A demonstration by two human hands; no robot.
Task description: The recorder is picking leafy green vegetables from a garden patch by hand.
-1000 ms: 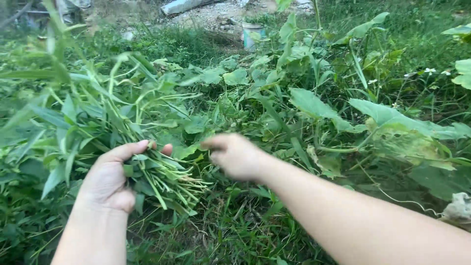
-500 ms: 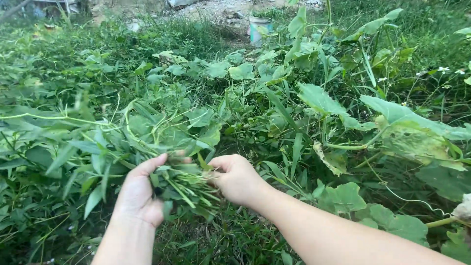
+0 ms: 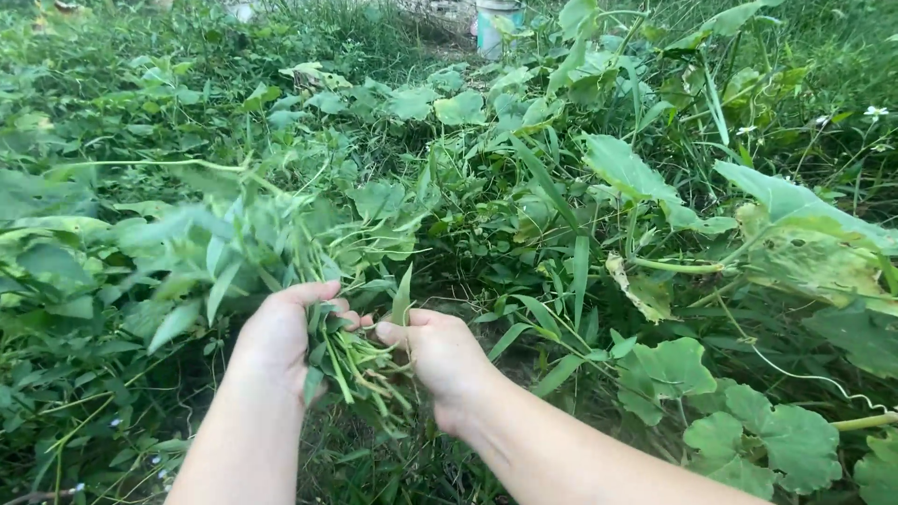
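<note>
Ground all over is dense green growth: tangled vines, grass blades, weeds, no bare soil showing except a dark patch just behind the hands. Biggest single shapes are the broad lobed leaves [image 3: 795, 210] on the right, matte, soft-looking, some w/ yellowed, ragged brown-spotted edges; rounder scalloped ones [image 3: 795, 444] sit lower right. Thick pale-green vine stems run across between them. Long narrow grass blades [image 3: 580, 271] stand near centre, smooth and strap-like. Far back, top edge, a pale blue-grey bucket [image 3: 496, 26], cylindrical, looks like plastic, partly hidden by foliage. Tiny white flower [image 3: 876, 111] at upper right.

Bunch of cut greens [image 3: 243, 252]: slim, firm, pale-green stalks gathered at the base, fanning up & left into pointed lance-shaped leaves; leafy end is blurred. Cut stem ends poke down-right, splayed, between the two hands.

Left hand [image 3: 281, 337] is clenched round the stalks near their base, thumb on top, fingers curled under. Right hand [image 3: 440, 351] just beside it, loosely fisted, thumb and fingertips pinching at the stem ends plus one upright narrow leaf; how firm that grip is, can't tell. Both forearms bare, coming in from bottom edge.
</note>
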